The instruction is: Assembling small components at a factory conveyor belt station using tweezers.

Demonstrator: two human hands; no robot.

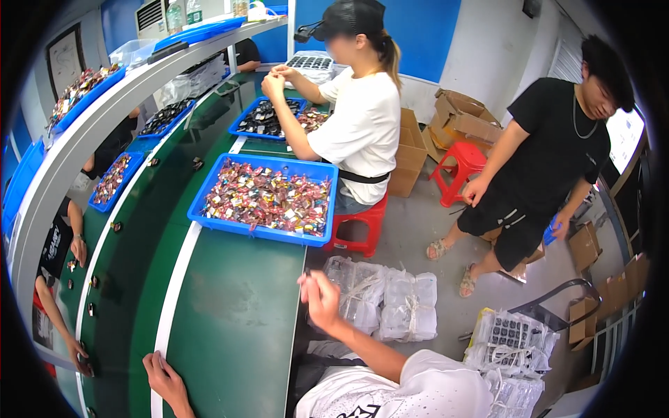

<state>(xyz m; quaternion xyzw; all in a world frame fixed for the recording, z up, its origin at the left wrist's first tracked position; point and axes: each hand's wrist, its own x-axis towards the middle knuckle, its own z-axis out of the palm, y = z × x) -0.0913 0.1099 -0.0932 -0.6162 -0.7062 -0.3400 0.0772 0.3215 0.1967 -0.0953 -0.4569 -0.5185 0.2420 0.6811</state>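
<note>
My left hand (166,380) is at the white strip (174,299) along the green work surface, its fingers loosely bent and slightly apart, with nothing visible in them. Raised beside the table's right edge, my right hand (322,301) has its fingers pinched together. A small dark bit shows at its fingertips, too small to name. Ahead of both hands is a blue tray (261,237) heaped with small wired parts (268,195) in pink, yellow and silver. Bare green tabletop (237,299) lies between the tray and my hands.
Small dark parts (116,226) dot the green conveyor belt (132,279) at left. A co-worker in white (359,132) sits beyond the tray by a blue tray of black parts (265,118). Another person (557,139) stands at right. Wrapped bundles (408,306) lie beside me.
</note>
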